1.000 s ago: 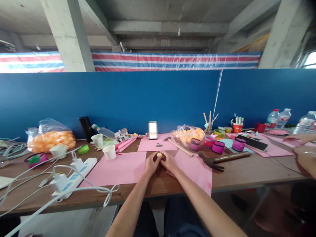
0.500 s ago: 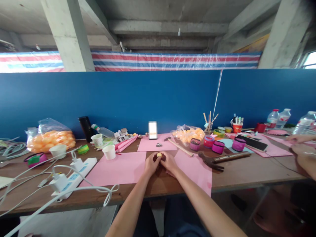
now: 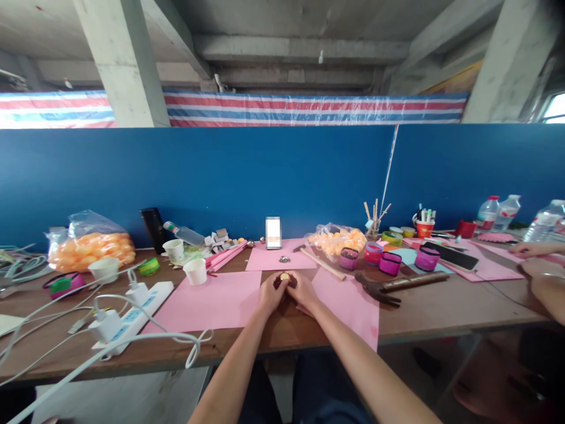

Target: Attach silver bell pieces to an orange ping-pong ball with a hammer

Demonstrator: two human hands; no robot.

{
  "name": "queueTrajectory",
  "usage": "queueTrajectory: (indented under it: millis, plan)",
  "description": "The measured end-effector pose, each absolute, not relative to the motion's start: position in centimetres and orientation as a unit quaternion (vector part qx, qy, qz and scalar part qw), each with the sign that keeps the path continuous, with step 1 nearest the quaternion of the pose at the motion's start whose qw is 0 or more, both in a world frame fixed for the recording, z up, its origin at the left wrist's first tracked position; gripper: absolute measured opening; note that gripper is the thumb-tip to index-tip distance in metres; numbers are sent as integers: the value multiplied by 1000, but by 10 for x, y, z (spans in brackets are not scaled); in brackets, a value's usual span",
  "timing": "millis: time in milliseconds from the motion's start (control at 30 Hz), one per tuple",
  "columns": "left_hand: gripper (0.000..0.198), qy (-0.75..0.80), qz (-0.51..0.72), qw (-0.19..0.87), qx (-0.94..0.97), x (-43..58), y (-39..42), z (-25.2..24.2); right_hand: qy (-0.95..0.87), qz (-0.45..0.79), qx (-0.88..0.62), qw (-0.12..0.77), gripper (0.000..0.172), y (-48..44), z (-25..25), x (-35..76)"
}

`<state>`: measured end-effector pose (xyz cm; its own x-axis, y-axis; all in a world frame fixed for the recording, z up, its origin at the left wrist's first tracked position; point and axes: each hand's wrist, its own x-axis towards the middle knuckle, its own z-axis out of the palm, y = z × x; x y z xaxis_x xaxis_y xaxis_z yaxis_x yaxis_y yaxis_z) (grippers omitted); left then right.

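Together, my left hand [image 3: 271, 293] and my right hand [image 3: 302, 292] grip a small round yellowish piece [image 3: 285, 276] between bent fingers and thumbs, at the middle of the table's near side. Something dark reddish-brown shows around it, but the fingers hide most of it, so its exact kind is unclear. Just beyond my hands, a small heap of shiny metal bits [image 3: 284, 259] lies on a pink sheet [image 3: 256, 261]. A claw hammer [image 3: 384, 288] rests to the right, its head toward my right hand. A wooden stick [image 3: 324, 264] lies slantwise behind that hand.
At left stand a power strip [image 3: 143, 315] with white cables, a paper cup [image 3: 195, 272] and a bag of orange balls [image 3: 90, 250]. Another ball bag [image 3: 338, 240], purple tape rolls [image 3: 391, 263] and a phone [image 3: 451, 256] are at right. Another person's hand [image 3: 541, 271] reaches in far right.
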<state>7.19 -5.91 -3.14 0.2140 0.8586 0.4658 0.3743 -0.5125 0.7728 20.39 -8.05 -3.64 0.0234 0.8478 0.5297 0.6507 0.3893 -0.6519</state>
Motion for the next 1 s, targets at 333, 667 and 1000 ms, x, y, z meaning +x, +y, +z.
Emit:
queueTrajectory:
  millis: [333, 667, 1000]
  plan:
    - [31, 425, 461, 263, 733, 72, -59, -31, -689, 111, -548, 462, 31, -81, -35, 204]
    - [31, 422, 459, 261, 737, 71, -62, -28, -686, 117, -551, 461, 31, -82, -34, 204]
    - [30, 419, 456, 259, 741, 71, -65, -24, -689, 118, -544, 464, 30, -83, -34, 203]
